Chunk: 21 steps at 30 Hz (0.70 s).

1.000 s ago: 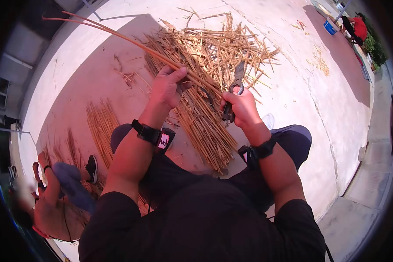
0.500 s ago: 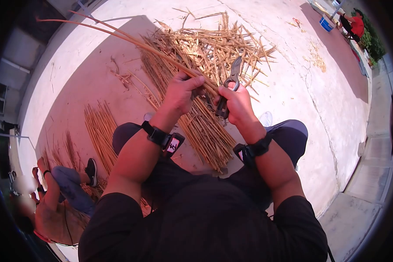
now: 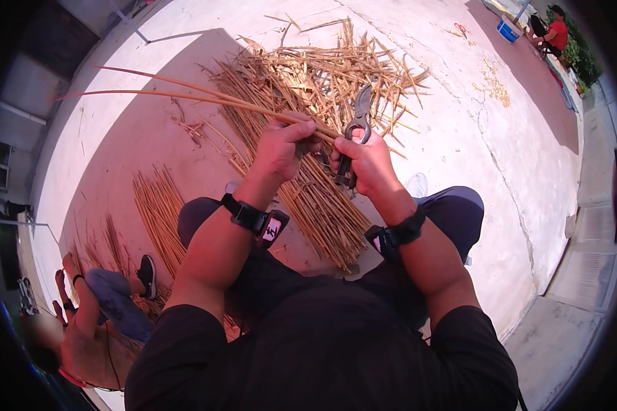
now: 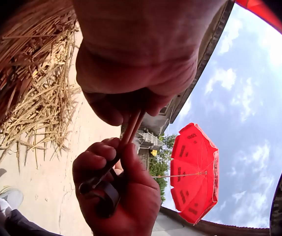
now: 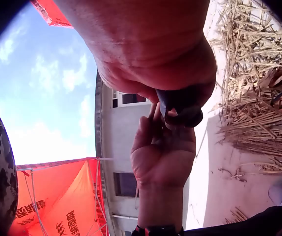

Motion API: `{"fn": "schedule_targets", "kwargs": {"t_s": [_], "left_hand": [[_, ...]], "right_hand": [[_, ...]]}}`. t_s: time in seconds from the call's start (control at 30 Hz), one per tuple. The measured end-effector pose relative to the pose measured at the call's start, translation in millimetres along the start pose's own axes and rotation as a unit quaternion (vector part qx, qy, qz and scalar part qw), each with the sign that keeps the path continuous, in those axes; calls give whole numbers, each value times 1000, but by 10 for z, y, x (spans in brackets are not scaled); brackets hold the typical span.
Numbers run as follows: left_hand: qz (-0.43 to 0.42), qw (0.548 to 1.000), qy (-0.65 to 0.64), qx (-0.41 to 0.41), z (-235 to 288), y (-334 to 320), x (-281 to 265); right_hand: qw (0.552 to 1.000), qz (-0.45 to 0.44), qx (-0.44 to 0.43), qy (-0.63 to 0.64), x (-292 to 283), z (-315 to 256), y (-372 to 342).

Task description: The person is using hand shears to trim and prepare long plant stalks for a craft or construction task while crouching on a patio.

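Two long, thin brown stalks point(image 3: 253, 107) lie across my hands, their thin tips spread apart to the upper left. My left hand point(image 3: 281, 149) pinches them between thumb and fingers near their thick ends. In my right hand point(image 3: 376, 164) I hold dark pruning shears point(image 3: 363, 103), blades pointing up and away from me. The right thumb and fingers are also at the stalks' thick ends, right beside the shears. In the left wrist view the shear handles point(image 4: 106, 199) show in the right palm. Below both hands lies a bundle of stalks point(image 3: 329, 212).
A heap of short, dry offcuts point(image 3: 336, 68) lies beyond the bundle. More stalks point(image 3: 158, 212) are at the left, near a seated person point(image 3: 96, 342). Another person point(image 3: 557, 34) sits at the far upper right by a blue bucket point(image 3: 509, 29). The ground is concrete.
My left hand has moved right along the stalks, close to the right hand. The stalks' far tips have swung lower. My right hand has shifted slightly left with the shears.
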<state>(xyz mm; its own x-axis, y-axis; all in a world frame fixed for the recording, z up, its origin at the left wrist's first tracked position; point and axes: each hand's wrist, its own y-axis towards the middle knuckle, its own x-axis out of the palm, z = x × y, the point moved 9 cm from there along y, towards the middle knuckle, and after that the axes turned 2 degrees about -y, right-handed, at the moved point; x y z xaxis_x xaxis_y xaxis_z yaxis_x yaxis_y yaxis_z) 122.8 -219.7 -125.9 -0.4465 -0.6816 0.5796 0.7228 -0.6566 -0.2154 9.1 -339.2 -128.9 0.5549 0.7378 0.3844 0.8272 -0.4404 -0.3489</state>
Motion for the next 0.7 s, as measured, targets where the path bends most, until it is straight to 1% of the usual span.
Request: {"fn": "schedule_targets", "kwargs": {"t_s": [0.1, 0.23, 0.37, 0.4, 0.47, 0.57, 0.7], "left_hand": [[5, 1000, -7, -2, -1, -1, -16], [4, 1000, 25, -7, 0, -32, 19], [-1, 1000, 24, -10, -1, -16, -18], [-2, 1000, 25, -9, 37, -16, -25], [23, 999, -25, 6, 167, -13, -108], [38, 998, -48, 28, 345, 28, -235], [33, 998, -14, 44, 369, 51, -318]], "right_hand": [[1000, 3, -8, 5, -10, 8, 14], [999, 20, -25, 13, -46, 12, 44], [1000, 10, -16, 18, -53, 27, 64], [999, 23, -23, 11, -81, 2, 60], [999, 36, -32, 5, -124, -32, 62], [998, 41, -56, 14, -178, -67, 91], [997, 45, -66, -4, -192, -99, 89]]}}
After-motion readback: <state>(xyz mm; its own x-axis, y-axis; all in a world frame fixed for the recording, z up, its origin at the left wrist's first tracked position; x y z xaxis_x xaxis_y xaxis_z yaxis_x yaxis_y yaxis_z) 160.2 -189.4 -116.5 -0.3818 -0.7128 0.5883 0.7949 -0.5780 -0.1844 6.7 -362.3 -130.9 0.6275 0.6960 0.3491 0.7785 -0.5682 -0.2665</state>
